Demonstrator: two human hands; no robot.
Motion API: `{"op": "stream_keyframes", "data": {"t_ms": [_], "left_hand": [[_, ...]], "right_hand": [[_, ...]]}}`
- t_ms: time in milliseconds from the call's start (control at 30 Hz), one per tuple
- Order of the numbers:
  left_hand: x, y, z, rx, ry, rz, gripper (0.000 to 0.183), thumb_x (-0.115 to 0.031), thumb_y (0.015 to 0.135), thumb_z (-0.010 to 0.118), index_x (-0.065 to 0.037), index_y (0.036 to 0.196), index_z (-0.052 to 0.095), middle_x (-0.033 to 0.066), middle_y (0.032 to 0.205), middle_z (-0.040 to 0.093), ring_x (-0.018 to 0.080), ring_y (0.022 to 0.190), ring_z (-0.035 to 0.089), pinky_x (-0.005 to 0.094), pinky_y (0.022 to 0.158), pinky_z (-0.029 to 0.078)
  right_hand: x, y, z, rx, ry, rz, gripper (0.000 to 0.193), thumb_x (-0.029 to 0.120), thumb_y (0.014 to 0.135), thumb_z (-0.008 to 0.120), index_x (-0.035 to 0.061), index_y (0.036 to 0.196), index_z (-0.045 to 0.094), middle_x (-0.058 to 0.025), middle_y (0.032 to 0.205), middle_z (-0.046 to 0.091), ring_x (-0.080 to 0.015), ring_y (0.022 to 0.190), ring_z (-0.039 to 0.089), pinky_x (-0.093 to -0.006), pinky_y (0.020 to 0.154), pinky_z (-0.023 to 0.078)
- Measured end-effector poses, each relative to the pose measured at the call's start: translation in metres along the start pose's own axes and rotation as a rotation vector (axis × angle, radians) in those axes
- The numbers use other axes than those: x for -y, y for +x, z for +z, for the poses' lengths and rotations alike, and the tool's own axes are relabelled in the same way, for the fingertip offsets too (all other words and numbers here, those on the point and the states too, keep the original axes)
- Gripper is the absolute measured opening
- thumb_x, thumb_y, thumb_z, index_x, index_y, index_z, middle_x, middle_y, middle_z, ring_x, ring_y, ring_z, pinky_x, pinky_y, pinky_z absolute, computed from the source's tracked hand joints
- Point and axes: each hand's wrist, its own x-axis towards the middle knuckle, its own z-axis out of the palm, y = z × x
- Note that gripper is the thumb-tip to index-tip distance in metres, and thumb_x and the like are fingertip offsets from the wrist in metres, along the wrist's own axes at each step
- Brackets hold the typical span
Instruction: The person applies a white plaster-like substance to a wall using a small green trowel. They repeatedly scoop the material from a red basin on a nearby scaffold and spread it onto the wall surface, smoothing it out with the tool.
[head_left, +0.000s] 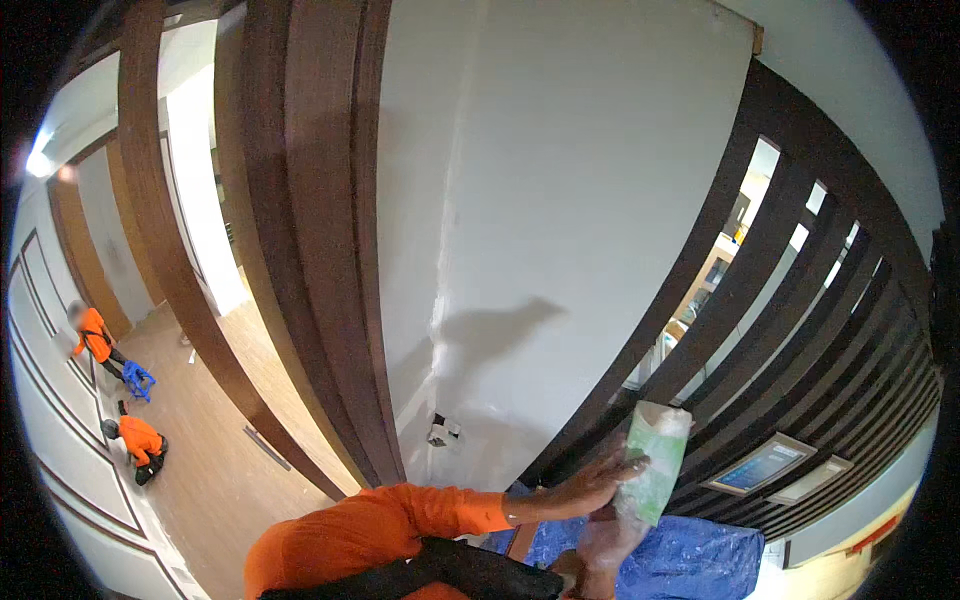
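A green and whitish roll (656, 462), perhaps wrapped in film, stands tilted at the lower right, in front of dark slats. My left hand (598, 484) comes across from an orange sleeve and holds the roll's left side, its fingers lying over the surface. Below it, my right hand (608, 540) is at the roll's lower end; its fingers are blurred and partly hidden, but it appears to grip the roll there. A black strap or sleeve (480, 568) crosses my orange clothing at the bottom.
A blue plastic sheet (690, 560) lies beyond my hands. Ahead is a pale wall panel (560, 200) with an opened socket box (443, 430). Brown wooden posts (320, 200) rise at left. Two people in orange (140, 438) work by the far-left wall, near a blue stool (138, 380).
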Motion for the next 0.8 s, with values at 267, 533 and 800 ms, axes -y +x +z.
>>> {"op": "stream_keyframes", "data": {"t_ms": [267, 533, 800], "left_hand": [[-0.069, 0.001, -0.086, -0.268, 0.733, 0.164, 0.044, -0.024, 0.099, 0.053, -0.001, 0.135, 0.039, 0.0213, 0.126, 0.039, 0.0337, 0.115, 0.045, 0.0411, 0.102, 0.036], [-0.206, -0.035, -0.214, -0.837, 0.818, 0.316, 0.050, -0.027, 0.088, 0.072, -0.005, 0.127, 0.049, 0.0149, 0.119, 0.051, 0.0274, 0.115, 0.049, 0.0420, 0.100, 0.040], [-0.335, 0.007, -0.306, -1.031, 1.609, 1.014, 0.021, -0.016, 0.087, 0.067, -0.009, 0.106, 0.064, 0.0148, 0.118, 0.054, 0.0355, 0.121, 0.050, 0.0466, 0.105, 0.039]], "right_hand": [[-0.047, 0.048, 0.089, 0.004, 0.158, 0.209, 0.045, 0.030, 0.101, 0.049, -0.0008, 0.133, 0.047, -0.0156, 0.124, 0.057, -0.0299, 0.114, 0.057, -0.0466, 0.102, 0.046], [-0.035, 0.108, 0.141, 0.066, 0.373, 0.357, 0.040, 0.020, 0.096, 0.055, -0.0050, 0.126, 0.050, -0.0171, 0.120, 0.058, -0.0303, 0.109, 0.061, -0.0406, 0.094, 0.054], [-0.057, 0.244, 0.277, 0.507, 0.166, 0.177, 0.037, 0.016, 0.098, 0.051, 0.0001, 0.131, 0.052, -0.0162, 0.127, 0.057, -0.0278, 0.113, 0.060, -0.0427, 0.095, 0.052]]}}
